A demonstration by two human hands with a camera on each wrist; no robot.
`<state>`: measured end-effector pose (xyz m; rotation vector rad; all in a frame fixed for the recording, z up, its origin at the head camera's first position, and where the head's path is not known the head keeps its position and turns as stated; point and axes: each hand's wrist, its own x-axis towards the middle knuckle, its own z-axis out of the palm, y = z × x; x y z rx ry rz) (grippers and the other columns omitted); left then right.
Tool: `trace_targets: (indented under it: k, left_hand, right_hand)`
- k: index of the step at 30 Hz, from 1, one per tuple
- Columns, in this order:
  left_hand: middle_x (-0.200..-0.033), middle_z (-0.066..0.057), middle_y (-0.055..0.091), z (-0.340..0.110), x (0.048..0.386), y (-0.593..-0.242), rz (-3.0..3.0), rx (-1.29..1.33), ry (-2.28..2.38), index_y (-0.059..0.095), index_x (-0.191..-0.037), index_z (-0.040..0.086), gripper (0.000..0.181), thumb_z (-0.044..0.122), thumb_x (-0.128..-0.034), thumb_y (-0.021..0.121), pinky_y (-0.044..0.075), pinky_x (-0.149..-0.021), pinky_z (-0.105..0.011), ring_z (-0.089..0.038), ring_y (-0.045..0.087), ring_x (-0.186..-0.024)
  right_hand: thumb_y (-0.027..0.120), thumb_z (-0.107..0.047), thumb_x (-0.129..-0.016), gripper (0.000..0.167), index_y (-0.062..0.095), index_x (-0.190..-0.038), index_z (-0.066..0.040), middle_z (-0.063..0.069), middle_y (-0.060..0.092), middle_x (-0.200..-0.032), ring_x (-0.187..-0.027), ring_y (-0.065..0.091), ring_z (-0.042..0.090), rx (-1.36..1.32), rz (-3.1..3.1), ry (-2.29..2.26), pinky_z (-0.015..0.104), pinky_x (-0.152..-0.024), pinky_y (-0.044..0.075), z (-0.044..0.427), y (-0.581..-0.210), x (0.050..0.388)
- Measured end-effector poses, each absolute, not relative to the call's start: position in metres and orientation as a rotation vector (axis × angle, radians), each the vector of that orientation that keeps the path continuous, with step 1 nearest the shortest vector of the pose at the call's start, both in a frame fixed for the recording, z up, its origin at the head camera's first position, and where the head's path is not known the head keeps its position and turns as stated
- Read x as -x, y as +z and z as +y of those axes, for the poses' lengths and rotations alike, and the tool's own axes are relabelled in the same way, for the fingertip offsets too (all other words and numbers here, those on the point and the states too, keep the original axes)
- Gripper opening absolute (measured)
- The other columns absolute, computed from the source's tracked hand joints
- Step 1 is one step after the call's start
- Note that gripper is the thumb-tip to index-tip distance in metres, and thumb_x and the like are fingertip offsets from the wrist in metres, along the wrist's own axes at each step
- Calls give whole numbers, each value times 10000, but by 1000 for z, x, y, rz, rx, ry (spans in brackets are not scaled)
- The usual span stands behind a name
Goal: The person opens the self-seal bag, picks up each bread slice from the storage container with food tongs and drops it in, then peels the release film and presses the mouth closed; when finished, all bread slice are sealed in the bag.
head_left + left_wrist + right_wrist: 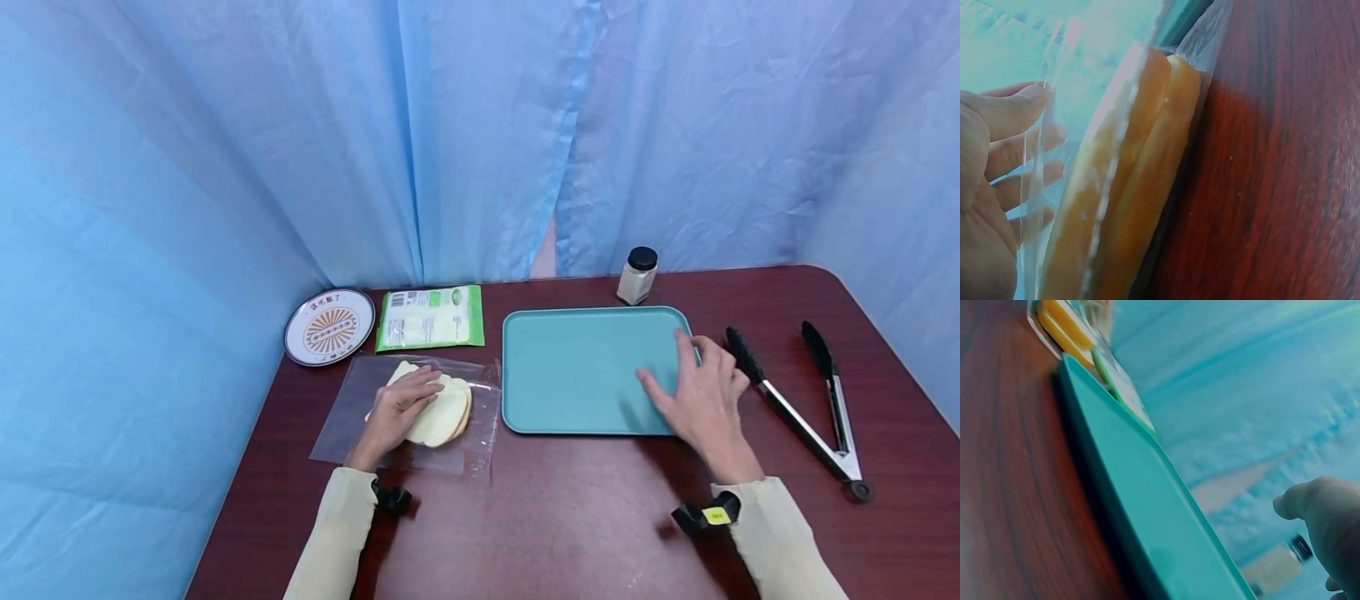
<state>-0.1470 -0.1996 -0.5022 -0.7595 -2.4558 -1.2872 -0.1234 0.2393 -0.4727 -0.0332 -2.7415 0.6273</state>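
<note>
"Pale sleeves (pixel 330 533) are nearest to us. What is at left of the tray (pixel 585 367)?"

"Farthest left of it is the plate (pixel 331 327), then the packet (pixel 431 317). Just beside the tray, in front of the packet, the bread (pixel 444 414) lies in a clear bag (pixel 345 429)."

"And the left hand (pixel 397 410)?"

"It is over the bread, pinching the bag between thumb and finger."

"What is further?"

"Behind the tray stands the jar (pixel 637 283). Above the tray's right part is the right hand (pixel 707 393), its fingers spread, well apart from the other. Right of the tray lie the tongs (pixel 806 425)."
</note>
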Motion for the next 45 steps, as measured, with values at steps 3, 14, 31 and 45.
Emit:
trace_targets:
  k: [3, 14, 31, 45]
  left_hand:
    - [-1186, -194, 734, -199, 147, -502, -2460, 758, -1282, 785, -1054, 5, 198, -13, -868, 722, 467, -1072, -543, -409, 630, -1237]
    - [-1194, -211, 726, -198, 145, -501, -2477, 780, -1269, 788, -1041, 6, 197, -33, -860, 721, 477, -1061, -523, -450, 618, -1229]
    - [-1174, -244, 723, -197, 145, -505, -2484, 829, -1164, 776, -1052, -19, 228, -41, -827, 749, 453, -1073, -553, -486, 615, -1210]
    - [-1364, -223, 632, -193, 152, -491, -2714, 857, -997, 701, -1249, 20, 363, 130, -903, 727, 306, -1157, -678, -460, 471, -1392]
  right_hand:
    - [700, -425, -902, 769, 409, -1486, -19, 288, 410, -1405, -1187, 371, 494, -29, -2742, 625, 641, -808, 280, 223, -476, 125]
    - [717, -473, -884, 769, 461, -1480, -61, 227, 477, -1380, -1236, 421, 451, -243, -2763, 593, 612, -844, 322, 172, -488, 119]
    - [728, -489, -866, 725, 511, -1451, -121, 140, 521, -1367, -1224, 489, 349, -673, -2735, 527, 494, -867, 372, 99, -494, 82]
    - [600, -661, -890, 729, 508, -1436, -187, 67, 455, -1505, -1361, 430, 281, -1236, -2630, 227, 456, -967, 421, 52, -497, 34]
